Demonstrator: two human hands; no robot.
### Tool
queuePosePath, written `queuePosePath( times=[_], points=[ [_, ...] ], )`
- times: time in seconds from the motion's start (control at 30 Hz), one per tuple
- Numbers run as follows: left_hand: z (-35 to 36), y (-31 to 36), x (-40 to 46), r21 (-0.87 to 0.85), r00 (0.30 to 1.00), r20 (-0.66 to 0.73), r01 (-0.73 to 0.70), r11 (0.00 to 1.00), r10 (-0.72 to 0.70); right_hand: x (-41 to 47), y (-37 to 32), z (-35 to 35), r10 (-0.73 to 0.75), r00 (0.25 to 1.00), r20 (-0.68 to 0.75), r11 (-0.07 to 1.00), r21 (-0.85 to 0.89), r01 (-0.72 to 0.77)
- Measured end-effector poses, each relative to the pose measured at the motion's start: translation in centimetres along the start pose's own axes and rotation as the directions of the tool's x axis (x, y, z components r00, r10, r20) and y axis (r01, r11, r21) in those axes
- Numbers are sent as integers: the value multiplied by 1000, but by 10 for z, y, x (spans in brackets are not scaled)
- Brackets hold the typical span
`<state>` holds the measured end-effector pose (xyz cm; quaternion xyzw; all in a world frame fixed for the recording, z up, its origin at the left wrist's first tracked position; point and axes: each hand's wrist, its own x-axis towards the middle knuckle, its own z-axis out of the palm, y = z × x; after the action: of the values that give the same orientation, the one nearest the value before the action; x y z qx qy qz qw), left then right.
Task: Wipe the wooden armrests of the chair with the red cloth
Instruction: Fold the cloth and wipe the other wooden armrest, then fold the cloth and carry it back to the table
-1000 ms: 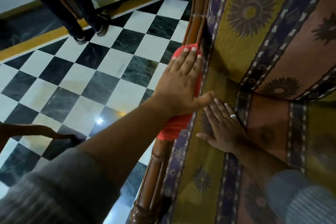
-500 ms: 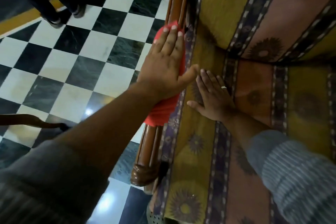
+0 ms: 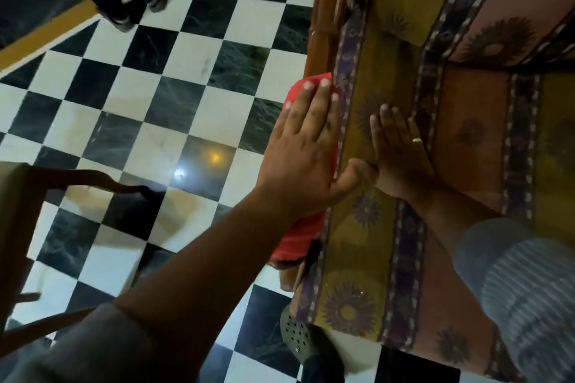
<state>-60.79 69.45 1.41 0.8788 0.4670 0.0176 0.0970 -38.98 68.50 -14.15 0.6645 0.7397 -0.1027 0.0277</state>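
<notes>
The chair's wooden armrest (image 3: 326, 9) runs from the top of the view down toward me, along the left side of the patterned seat cushion (image 3: 357, 242). The red cloth (image 3: 295, 242) is draped over the near part of the armrest, down to its front end. My left hand (image 3: 305, 152) lies flat on the cloth with fingers stretched forward. Its thumb hooks over the cushion side, pressing the cloth to the wood. My right hand (image 3: 401, 152), with a ring on one finger, rests flat and open on the cushion just beside it.
A black-and-white checkered floor (image 3: 155, 102) lies left of the chair. Another wooden chair (image 3: 18, 227) stands at the near left. A person's legs and shoes (image 3: 124, 3) are at the top left. My own perforated shoe (image 3: 295, 336) is below the armrest's front end.
My left hand has slid the red cloth along the armrest toward its front end. My right hand stays flat on the cushion. The view has tilted down.
</notes>
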Motion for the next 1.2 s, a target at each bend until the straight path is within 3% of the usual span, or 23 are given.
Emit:
queuePosePath(
  times=[0.13,0.2,0.23,0.27,0.3,0.37,0.4,0.43,0.5,0.57,0.63,0.8,0.93,1.2],
  points=[
    [-2,10,-32,-53,1000,9,-4,999,4,-45,-26,-4,63,998,-11,995,77,-62],
    [-8,11,-44,-92,996,83,-17,996,24,-73,-44,-11,208,970,128,955,186,-230],
    [-11,8,-41,-143,993,113,-18,990,35,-78,-55,-17,297,931,212,880,319,-353],
    [-15,5,-40,-214,992,120,-17,977,44,-81,-67,-28,371,879,300,733,487,-475],
    [-20,1,-37,-297,992,122,6,955,32,-80,-80,-43,431,823,370,489,671,-558],
    [-25,-6,-36,-460,988,120,138,877,-92,-75,-107,-74,523,736,429,8,862,-507],
    [-25,-11,-39,-522,971,117,240,819,-210,-71,-119,-89,533,730,428,-104,889,-446],
    [-26,-14,-44,-566,927,120,357,743,-355,-69,-131,-103,519,759,394,-65,903,-425],
    [-22,-18,-55,-620,775,212,578,530,-596,-68,-148,-115,484,803,348,114,884,-453],
    [-18,-14,-66,-596,691,300,674,436,-658,-71,-157,-119,493,814,308,201,870,-450],
    [-20,-7,-73,-607,672,280,677,415,-686,-75,-162,-124,490,809,326,202,860,-469],
    [-66,28,-89,-708,711,241,595,381,-661,-114,-161,-169,471,804,364,109,880,-462],
    [-111,72,-104,-765,776,255,526,371,-577,-161,-150,-232,568,779,267,181,882,-434],
    [-195,167,-119,-826,938,228,329,458,-263,-280,-113,-337,737,653,176,143,903,-405]
  ],
)
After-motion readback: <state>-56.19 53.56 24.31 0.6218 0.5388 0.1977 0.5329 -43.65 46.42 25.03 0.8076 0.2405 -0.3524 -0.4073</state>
